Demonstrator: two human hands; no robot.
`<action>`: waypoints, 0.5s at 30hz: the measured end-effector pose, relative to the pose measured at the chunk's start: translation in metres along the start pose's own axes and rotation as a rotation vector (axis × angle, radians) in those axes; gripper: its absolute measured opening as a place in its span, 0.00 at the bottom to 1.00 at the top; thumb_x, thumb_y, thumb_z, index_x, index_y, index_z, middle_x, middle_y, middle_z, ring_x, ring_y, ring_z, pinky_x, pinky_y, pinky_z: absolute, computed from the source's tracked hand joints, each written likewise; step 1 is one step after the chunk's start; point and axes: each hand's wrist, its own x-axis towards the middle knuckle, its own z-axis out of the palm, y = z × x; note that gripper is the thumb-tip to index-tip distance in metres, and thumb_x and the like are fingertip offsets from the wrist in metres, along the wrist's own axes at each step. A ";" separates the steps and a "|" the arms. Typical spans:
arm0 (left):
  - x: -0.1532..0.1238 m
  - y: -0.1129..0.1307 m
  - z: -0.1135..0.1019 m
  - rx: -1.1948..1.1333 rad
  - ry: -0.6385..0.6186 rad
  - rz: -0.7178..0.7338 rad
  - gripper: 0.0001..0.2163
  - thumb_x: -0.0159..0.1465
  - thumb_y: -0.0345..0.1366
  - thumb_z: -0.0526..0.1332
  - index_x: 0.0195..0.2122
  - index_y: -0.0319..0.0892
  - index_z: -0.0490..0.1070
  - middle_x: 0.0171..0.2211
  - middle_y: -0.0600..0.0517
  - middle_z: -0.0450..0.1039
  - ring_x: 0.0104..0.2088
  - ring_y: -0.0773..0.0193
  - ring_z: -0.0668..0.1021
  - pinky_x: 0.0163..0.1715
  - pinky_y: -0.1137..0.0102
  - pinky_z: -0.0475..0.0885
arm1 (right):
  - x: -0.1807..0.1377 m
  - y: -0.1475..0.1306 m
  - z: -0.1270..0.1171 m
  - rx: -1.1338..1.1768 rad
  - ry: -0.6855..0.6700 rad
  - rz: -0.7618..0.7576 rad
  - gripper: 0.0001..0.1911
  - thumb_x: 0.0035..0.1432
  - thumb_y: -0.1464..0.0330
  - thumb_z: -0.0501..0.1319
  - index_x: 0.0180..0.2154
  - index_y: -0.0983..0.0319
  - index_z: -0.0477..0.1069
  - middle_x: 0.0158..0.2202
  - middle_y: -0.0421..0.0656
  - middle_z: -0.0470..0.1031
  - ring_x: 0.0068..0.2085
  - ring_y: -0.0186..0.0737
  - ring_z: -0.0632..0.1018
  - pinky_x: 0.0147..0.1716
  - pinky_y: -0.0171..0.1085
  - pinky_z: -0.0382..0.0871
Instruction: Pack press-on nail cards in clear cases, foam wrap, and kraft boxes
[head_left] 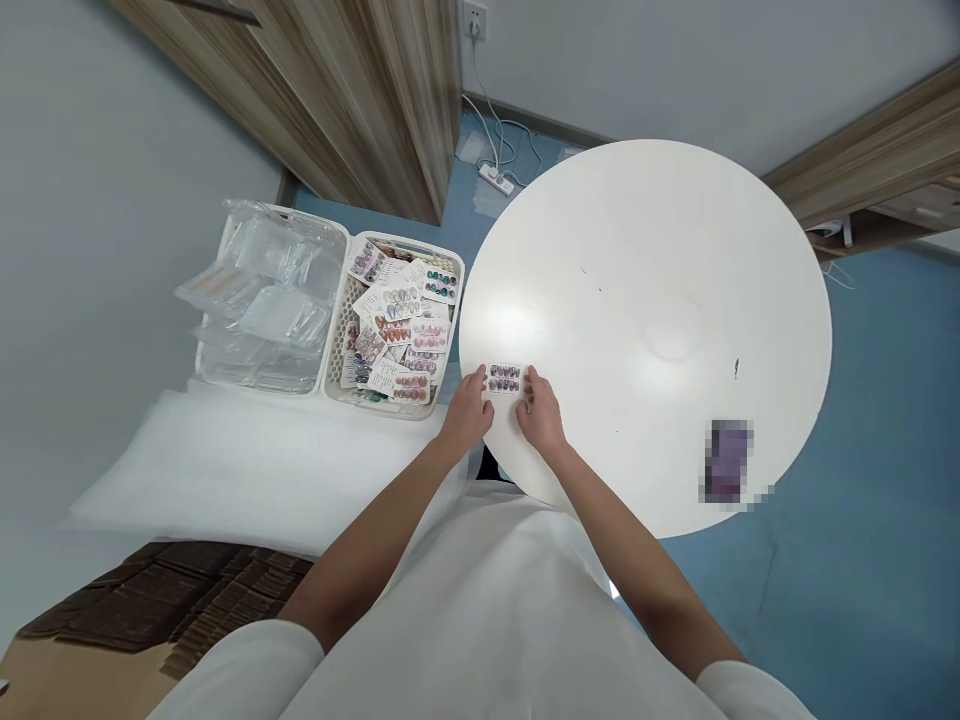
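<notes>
A small card of press-on nails, with two rows of dark, shiny nails, is at the near left edge of the round white table. My left hand is at the card's left edge, its fingers curled and the thumb below. On the opposite side, my right hand has its curled fingers at the right edge. Both hands appear to hold the card between them, though the exact contact at the fingertips is too small to see well.
Left of the table, a white basket holds many nail cards; beside it another basket holds clear plastic bags. White foam sheets and folded brown cardboard lie nearer. A pixelated purple object rests at the table's right.
</notes>
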 end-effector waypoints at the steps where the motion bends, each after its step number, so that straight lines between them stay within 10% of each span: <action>1: -0.001 -0.001 0.002 0.000 0.007 0.013 0.28 0.55 0.26 0.51 0.58 0.38 0.47 0.47 0.42 0.62 0.44 0.59 0.69 0.42 0.62 0.68 | -0.001 0.001 0.003 0.004 0.014 -0.012 0.35 0.50 0.77 0.48 0.59 0.60 0.42 0.47 0.48 0.62 0.45 0.42 0.67 0.42 0.43 0.67; 15: -0.010 -0.003 0.019 0.034 0.116 0.069 0.32 0.54 0.29 0.52 0.60 0.37 0.41 0.54 0.40 0.56 0.54 0.52 0.62 0.50 0.56 0.61 | 0.002 0.015 -0.002 0.025 -0.124 -0.207 0.46 0.45 0.76 0.52 0.61 0.61 0.27 0.54 0.51 0.55 0.52 0.49 0.61 0.50 0.51 0.59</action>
